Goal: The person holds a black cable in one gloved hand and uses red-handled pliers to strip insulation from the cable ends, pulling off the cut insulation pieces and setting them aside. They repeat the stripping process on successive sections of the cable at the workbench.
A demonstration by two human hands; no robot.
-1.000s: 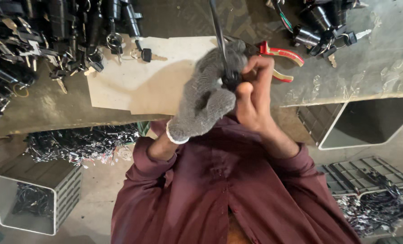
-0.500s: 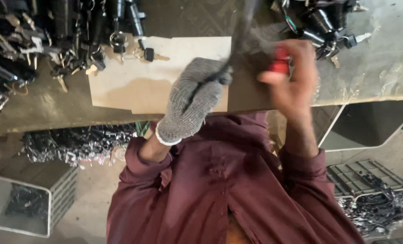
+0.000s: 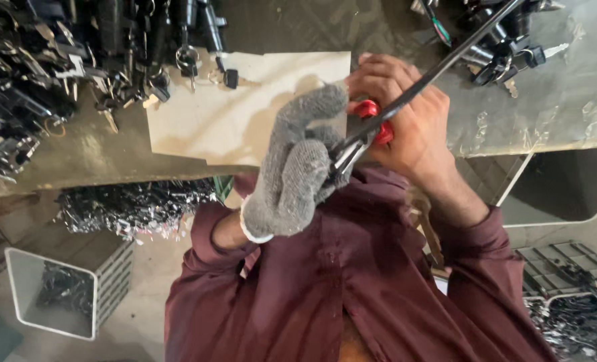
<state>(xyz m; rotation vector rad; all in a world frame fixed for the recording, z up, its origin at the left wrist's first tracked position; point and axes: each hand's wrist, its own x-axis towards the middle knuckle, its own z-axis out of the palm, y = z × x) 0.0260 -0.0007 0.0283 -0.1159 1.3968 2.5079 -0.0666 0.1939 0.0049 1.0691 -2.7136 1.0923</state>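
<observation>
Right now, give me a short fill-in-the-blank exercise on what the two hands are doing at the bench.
1. The left hand wears a grey knitted ____.
2. The bare right hand grips pliers whose handles are ____ in colour.
3. Both hands hold a long black ____ that runs up toward the top right corner.
4. Under the hands, on the workbench, lies a pale sheet of ____.

Missing words: glove; red; cable; cardboard
</observation>
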